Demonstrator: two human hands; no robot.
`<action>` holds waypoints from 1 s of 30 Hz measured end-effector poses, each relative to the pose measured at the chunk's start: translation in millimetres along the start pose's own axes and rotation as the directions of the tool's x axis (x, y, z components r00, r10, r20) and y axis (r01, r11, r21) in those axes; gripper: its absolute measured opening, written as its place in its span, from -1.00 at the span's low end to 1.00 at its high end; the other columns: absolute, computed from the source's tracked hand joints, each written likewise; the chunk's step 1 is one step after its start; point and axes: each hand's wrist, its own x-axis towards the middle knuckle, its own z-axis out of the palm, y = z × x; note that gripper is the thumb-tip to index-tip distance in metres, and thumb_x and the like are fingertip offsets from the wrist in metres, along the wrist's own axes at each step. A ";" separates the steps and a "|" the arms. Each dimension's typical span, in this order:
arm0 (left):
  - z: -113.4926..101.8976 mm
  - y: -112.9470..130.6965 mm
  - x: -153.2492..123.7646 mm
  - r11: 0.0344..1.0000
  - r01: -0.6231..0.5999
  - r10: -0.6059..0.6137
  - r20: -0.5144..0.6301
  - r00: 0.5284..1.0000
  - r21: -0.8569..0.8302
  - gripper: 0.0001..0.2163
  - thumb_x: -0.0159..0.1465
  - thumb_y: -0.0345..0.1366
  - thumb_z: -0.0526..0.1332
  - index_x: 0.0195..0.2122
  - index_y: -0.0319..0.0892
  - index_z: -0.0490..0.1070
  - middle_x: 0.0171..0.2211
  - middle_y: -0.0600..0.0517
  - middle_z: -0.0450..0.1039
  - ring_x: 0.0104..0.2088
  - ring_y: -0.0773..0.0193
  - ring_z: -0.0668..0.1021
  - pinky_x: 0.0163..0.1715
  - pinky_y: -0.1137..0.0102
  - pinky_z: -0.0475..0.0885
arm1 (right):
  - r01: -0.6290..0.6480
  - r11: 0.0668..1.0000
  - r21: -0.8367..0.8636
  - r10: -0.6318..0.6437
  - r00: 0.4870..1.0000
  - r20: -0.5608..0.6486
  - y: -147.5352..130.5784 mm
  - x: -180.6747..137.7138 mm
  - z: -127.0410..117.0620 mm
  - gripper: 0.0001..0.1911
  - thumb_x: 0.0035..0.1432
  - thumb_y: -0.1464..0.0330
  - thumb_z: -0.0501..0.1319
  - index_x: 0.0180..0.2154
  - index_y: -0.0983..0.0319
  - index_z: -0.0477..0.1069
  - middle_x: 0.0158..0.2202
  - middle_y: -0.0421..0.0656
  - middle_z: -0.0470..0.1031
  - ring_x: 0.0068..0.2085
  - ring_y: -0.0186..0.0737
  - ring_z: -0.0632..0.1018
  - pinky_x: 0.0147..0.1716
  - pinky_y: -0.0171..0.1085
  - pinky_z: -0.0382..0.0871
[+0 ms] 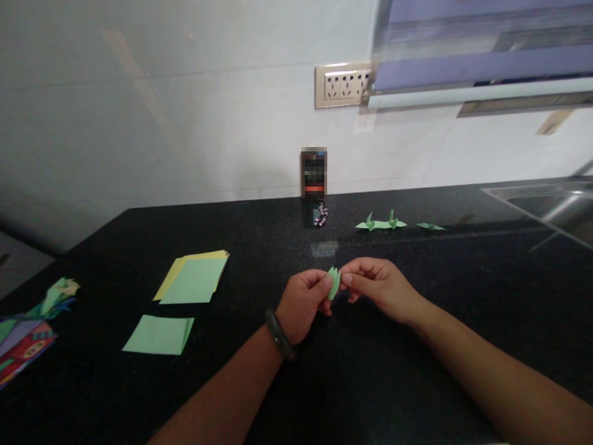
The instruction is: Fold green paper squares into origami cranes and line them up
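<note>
Two hands pinch one small green folded paper piece [333,282] just below the middle of the frame. The left hand [302,304] closes on its left edge and the right hand [378,287] on its right, both equally near, and its long axis stands upright. Farther up and right on the black stone counter [463,278] lie three green folded paper figures [393,222]; at left are one stack of green and yellow paper squares [194,279] and one loose green sheet [157,335].
</note>
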 end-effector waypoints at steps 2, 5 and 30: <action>0.1 -1.3 0.2 1.000 0.008 -0.008 0.006 1.000 -0.015 -0.77 0.16 -0.18 0.13 -0.46 -0.28 0.37 -0.70 0.14 0.22 -0.69 0.48 0.27 -0.67 0.53 0.21 | -0.020 1.000 0.009 0.020 1.000 -0.007 -0.2 -0.8 1.4 -0.82 -0.05 0.30 0.26 -0.43 0.30 0.40 -0.52 -0.23 0.44 -0.60 -0.47 0.38 -0.58 -0.41 0.27; 1.3 -0.6 -0.4 0.999 0.038 -0.038 0.010 0.999 -0.023 -0.77 0.15 -0.19 0.14 -0.47 -0.28 0.36 -0.71 0.15 0.21 -0.71 0.49 0.26 -0.69 0.55 0.19 | -0.024 1.000 0.015 0.024 1.000 -0.021 -0.7 -1.0 3.1 -0.84 -0.07 0.33 0.27 -0.46 0.30 0.38 -0.55 -0.26 0.42 -0.62 -0.48 0.38 -0.60 -0.43 0.26; 1.8 1.7 0.5 0.995 0.093 -0.093 0.002 0.996 -0.044 -0.76 0.06 -0.16 0.21 -0.50 -0.28 0.35 -0.70 0.15 0.24 -0.71 0.49 0.28 -0.70 0.54 0.25 | 0.175 0.935 -0.308 -0.180 0.984 0.011 11.5 -2.7 -1.0 -0.90 0.01 0.36 0.19 -0.38 0.24 0.30 -0.52 -0.26 0.31 -0.52 -0.42 0.32 -0.54 -0.39 0.23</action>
